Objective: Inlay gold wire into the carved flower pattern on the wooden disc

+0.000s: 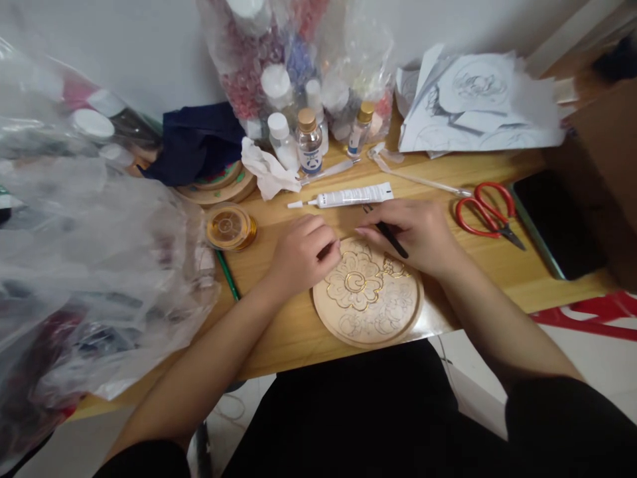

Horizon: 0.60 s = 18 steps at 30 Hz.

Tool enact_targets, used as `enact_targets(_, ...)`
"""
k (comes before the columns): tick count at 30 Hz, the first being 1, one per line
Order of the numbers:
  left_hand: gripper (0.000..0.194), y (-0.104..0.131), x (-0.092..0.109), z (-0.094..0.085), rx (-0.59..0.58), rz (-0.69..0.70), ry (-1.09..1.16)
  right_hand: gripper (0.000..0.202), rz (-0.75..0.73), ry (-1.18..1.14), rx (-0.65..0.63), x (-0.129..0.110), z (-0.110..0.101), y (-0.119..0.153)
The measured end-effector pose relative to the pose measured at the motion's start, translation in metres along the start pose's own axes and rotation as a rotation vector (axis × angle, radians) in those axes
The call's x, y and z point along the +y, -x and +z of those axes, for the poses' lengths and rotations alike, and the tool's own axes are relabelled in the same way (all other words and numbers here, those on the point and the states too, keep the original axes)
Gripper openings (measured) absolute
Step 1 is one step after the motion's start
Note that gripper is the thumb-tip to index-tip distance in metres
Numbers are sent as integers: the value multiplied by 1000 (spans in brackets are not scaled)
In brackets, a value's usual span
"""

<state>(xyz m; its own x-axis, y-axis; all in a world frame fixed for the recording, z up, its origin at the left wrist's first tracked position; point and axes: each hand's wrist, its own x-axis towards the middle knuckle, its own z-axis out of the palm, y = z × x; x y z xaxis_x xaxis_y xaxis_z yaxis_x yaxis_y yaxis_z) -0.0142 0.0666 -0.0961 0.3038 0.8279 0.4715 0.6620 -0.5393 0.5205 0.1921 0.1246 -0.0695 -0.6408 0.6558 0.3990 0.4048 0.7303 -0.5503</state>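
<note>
A round wooden board [343, 322] lies flat near the table's front edge. On it is a line-drawn floral design, with gold wire outlining a large flower [355, 282] and a smaller part at the upper right. My left hand [304, 255] is closed at the board's upper left edge, fingers curled; whatever it pinches, if anything, is hidden. Above the board's upper right side, my right hand [415, 232] grips black tweezers [391, 240], their two tips pointing away from me. Just beyond the hands lies a white glue tube [354, 196] with its cap off beside the nozzle.
At left are a spool of gold wire [229, 227], a green pencil [227, 274] and plastic bags [99, 265]. Small bottles [309, 141] and bagged beads stand behind. To the right lie red-handled scissors [488, 211], a phone [557, 226], paper drawings [478, 99] and a cardboard box [607, 159].
</note>
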Motion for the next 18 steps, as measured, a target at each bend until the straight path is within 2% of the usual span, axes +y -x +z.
enact_targets(9, 25, -1, 3, -2, 10, 26, -86, 24, 24, -40, 18, -3, 0, 1)
enact_targets(18, 31, -1, 1, -1, -30, 58, -143, 17, -13, -91, 12, -3, -3, 1)
